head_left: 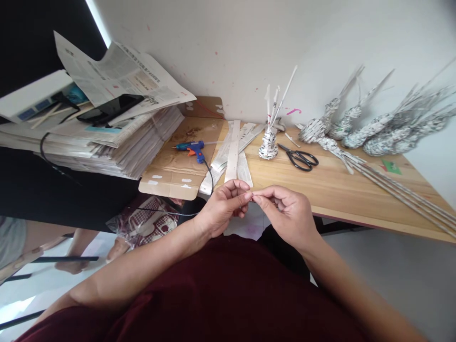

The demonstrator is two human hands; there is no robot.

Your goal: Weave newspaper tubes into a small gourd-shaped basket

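Observation:
My left hand [231,204] and my right hand [287,209] meet in front of the table's near edge, both closed in a pinch with fingertips touching. Whatever lies between the fingertips is too small to make out. Just beyond them lie flat strips of folded newspaper [233,152]. A small woven newspaper piece [268,145] with upright paper sticks stands behind these, and black-handled scissors [299,157] rest to its right. On a cardboard sheet [167,183] to the left, a blue glue gun [192,148] lies with its cord running down toward my left hand.
A tall newspaper stack [142,147] fills the left, a dark phone [110,108] on top. Several woven paper pieces [377,135] lean near the wall at right. Long paper sticks [402,190] cross the right end. Another person's legs [76,249] show at lower left.

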